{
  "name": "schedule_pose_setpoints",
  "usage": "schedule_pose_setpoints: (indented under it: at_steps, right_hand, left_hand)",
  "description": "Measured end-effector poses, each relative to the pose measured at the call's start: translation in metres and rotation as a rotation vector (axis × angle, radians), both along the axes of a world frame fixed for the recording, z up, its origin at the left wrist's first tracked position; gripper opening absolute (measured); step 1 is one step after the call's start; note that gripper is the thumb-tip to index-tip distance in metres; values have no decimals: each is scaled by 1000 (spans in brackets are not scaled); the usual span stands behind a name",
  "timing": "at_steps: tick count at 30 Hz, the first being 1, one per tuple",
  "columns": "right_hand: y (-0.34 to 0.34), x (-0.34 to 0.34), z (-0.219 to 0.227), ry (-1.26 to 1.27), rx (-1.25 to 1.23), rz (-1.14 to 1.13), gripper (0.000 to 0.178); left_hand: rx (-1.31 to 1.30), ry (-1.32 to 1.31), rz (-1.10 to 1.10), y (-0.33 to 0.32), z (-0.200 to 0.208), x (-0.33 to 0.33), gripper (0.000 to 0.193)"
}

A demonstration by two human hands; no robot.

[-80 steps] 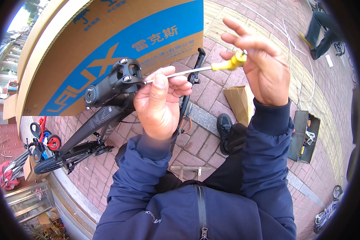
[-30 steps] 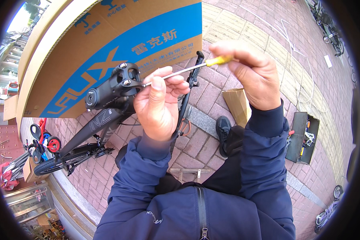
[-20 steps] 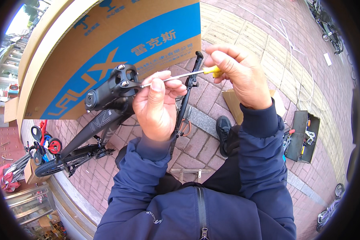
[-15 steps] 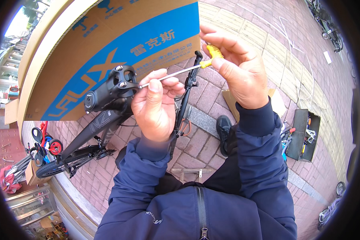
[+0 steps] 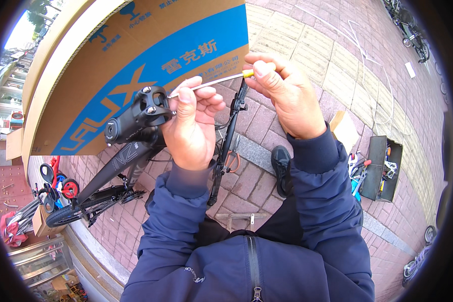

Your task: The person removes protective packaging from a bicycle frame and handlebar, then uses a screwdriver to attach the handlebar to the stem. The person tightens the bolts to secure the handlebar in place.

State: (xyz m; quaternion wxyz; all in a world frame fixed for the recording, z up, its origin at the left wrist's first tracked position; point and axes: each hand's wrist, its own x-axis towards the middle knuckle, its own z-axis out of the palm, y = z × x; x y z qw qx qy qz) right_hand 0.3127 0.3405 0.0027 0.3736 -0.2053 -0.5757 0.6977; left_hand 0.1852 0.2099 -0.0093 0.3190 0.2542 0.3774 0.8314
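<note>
Student: In the head view, where does the yellow-handled driver (image 5: 221, 80) lie?

Tutor: It spans the gap between the two hands, slightly tilted, its handle end higher and to the right. Its tip is at the clamp end of the black bicycle stem (image 5: 131, 121); whether it sits in one of the bolts (image 5: 151, 109) cannot be told.

Student: How do the fingers stand?

Tutor: Those of the right hand (image 5: 292, 95) are curled closely round the yellow handle, hiding most of it. The left hand (image 5: 189, 133) has thumb and forefinger narrowed on the slim metal shaft near the tip, the other fingers loosely bent; their pressure cannot be told.

Student: How should such a tool handle?

Tutor: Probably light and rigid, its shaft smooth enough to spin between the left fingertips. The handle is the likely place for turning force; the shaft, near the tip, suits a light steadying hold. The stem looks stiff, and the bolt heads seem the parts most easily marred.

Student: What surrounds the hands?

Tutor: Behind the stem stands a brown-and-blue cardboard box (image 5: 206, 30); below it extends the black bicycle frame (image 5: 117, 162). A slim black bar (image 5: 229, 136), apparently a handlebar, runs just right of the left hand. An open grey toolbox (image 5: 373, 171) lies well apart, with hand tools (image 5: 358, 173) beside it.
</note>
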Motion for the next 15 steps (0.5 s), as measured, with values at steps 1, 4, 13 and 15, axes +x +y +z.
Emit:
schedule_pose_setpoints:
  at_steps: [1, 4, 13, 15]
  right_hand:
    - [0, -1, 0, -6, 5, 14, 38]
    - [0, -2, 3, -11, 14, 2, 33]
    - [-6, 1, 23, -179, 83, -54, 34]
    - [-6, 0, 27, -226, 102, -69, 36]
  left_hand:
    - [-8, 11, 16, 0, 0, 0, 39]
    - [-27, 4, 42, 0, -1, -1, 39]
    - [-47, -48, 95, 1, 0, 4, 37]
    - [-57, -67, 101, 1, 1, 4, 37]
